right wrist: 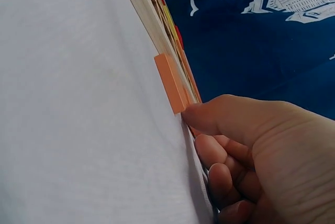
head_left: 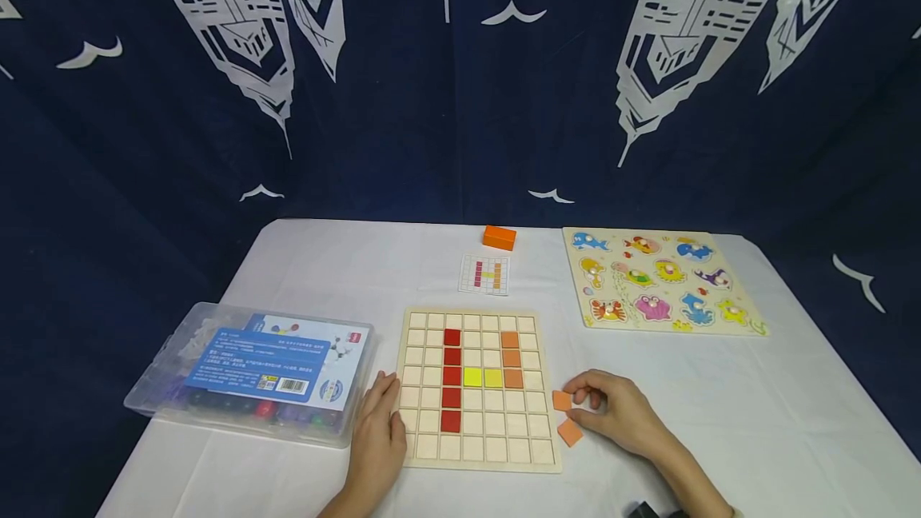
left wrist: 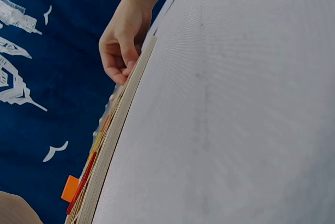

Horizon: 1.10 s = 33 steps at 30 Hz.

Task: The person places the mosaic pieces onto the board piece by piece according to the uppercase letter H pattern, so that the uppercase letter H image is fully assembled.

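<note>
A square wooden grid board [head_left: 475,448] lies flat on the table, with red tiles [head_left: 451,376] in one column, two yellow tiles [head_left: 472,377] and orange tiles [head_left: 510,358] set in it. Along its left edge rests my left hand [head_left: 377,434], fingers fairly straight. My right hand [head_left: 615,410] is at the board's right side, thumb and index finger pinching a loose orange tile [head_left: 562,400]. Nearer to me lies a second loose orange tile [head_left: 570,432], its side showing close to the thumb in the right wrist view. Most of the left hand is outside the left wrist view.
A clear plastic case [head_left: 345,430] with a blue label stands left of the board. Behind the board lie a small pattern card [head_left: 484,274] and an orange block [head_left: 500,237]. A sea-animal peg puzzle [head_left: 676,322] occupies the back right of the table.
</note>
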Each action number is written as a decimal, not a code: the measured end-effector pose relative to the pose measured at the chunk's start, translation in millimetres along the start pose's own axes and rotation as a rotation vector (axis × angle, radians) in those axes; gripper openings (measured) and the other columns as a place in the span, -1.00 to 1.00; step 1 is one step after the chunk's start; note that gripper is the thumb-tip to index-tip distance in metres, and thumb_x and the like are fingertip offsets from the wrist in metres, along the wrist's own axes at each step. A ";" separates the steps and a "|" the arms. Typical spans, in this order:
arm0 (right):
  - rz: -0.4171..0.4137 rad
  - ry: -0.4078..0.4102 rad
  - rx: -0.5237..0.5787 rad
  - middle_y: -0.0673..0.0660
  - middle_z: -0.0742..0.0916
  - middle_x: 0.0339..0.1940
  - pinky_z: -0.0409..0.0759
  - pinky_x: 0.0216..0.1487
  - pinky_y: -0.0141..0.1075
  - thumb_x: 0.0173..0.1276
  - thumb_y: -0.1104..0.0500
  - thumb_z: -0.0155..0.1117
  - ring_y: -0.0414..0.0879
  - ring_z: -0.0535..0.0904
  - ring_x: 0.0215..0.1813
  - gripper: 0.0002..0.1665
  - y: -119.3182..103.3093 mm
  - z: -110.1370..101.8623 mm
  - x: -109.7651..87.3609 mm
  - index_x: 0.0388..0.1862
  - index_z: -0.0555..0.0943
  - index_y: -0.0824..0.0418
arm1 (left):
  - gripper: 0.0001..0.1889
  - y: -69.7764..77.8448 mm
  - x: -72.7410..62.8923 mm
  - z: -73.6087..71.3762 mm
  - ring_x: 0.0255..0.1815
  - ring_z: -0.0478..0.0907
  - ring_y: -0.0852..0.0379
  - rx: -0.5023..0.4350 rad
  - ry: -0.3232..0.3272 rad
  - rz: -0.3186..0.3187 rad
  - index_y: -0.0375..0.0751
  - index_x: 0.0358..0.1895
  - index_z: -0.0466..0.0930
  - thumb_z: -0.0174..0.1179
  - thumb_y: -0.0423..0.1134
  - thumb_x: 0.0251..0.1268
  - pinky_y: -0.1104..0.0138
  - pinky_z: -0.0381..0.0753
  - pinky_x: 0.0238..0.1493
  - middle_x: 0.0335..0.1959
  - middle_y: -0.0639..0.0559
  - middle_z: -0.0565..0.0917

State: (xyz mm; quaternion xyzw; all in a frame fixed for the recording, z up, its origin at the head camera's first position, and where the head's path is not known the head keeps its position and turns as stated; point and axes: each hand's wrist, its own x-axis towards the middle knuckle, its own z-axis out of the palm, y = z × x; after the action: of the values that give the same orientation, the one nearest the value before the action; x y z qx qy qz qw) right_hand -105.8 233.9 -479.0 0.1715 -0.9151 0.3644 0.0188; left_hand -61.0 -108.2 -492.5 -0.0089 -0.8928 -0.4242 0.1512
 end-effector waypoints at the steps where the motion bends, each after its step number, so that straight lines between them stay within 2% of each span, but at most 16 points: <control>1: 0.005 -0.004 -0.001 -0.22 0.60 -0.49 0.40 -0.48 -0.48 -0.03 0.28 0.55 -0.38 0.40 -0.47 -0.70 -0.1 -0.4 0.4 -0.30 0.68 0.05 | -0.56 -0.1 -0.1 -0.2 0.40 0.31 -0.36 -0.001 -0.001 -0.001 -0.65 0.14 0.47 0.04 -0.68 0.11 -0.19 0.26 0.35 0.25 -0.39 0.49; 8: 0.026 -0.034 -0.009 -0.16 0.60 -0.52 0.46 -0.47 -0.47 -0.05 0.36 0.52 -0.34 0.44 -0.47 -0.70 -7.6 -10.5 7.9 -0.34 0.65 0.13 | -0.56 -0.3 1.0 0.4 0.40 0.31 -0.34 -0.005 -0.004 -0.012 -0.64 0.14 0.48 0.05 -0.67 0.12 -0.17 0.26 0.36 0.25 -0.39 0.49; 13: -0.004 -0.122 -0.028 -0.13 0.59 -0.53 0.47 -0.48 -0.46 -0.02 0.37 0.48 -0.32 0.44 -0.47 -0.74 -27.0 -17.7 24.0 -0.37 0.63 0.13 | -0.56 -0.2 0.5 0.6 0.40 0.31 -0.35 -0.011 -0.002 -0.014 -0.64 0.14 0.48 0.04 -0.67 0.12 -0.19 0.23 0.37 0.26 -0.40 0.48; 21: -0.040 -0.302 -0.007 -0.10 0.57 -0.53 0.47 -0.48 -0.49 0.04 0.29 0.48 -0.34 0.41 -0.48 -0.77 -55.9 -0.9 46.2 -0.34 0.61 0.16 | -0.55 -3.2 0.5 2.9 0.41 0.30 -0.33 -0.018 0.001 -0.011 -0.62 0.15 0.48 0.04 -0.68 0.12 -0.19 0.21 0.39 0.27 -0.37 0.49; 27: -0.029 -0.340 0.015 -0.09 0.56 -0.53 0.42 -0.50 -0.51 0.06 0.31 0.46 -0.37 0.36 -0.53 -0.79 -60.3 12.1 49.2 -0.33 0.60 0.19 | -0.55 -3.4 -0.2 2.5 0.42 0.29 -0.34 -0.022 -0.009 -0.011 -0.63 0.16 0.47 0.04 -0.68 0.13 -0.19 0.20 0.39 0.28 -0.38 0.47; 33: -0.019 -0.345 0.023 -0.09 0.58 -0.51 0.44 -0.47 -0.50 0.05 0.23 0.52 -0.35 0.39 -0.50 -0.75 -61.5 13.2 49.1 -0.30 0.62 0.17 | -0.55 -2.5 -0.2 1.9 0.42 0.28 -0.34 -0.023 -0.016 -0.011 -0.63 0.17 0.46 0.03 -0.68 0.14 -0.20 0.19 0.39 0.28 -0.39 0.46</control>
State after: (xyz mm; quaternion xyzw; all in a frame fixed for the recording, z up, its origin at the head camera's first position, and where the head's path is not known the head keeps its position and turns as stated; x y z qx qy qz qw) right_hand -130.6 168.7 -440.2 0.2401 -0.8989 0.3399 -0.1369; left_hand -61.7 -108.4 -495.6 -0.0092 -0.8891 -0.4352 0.1415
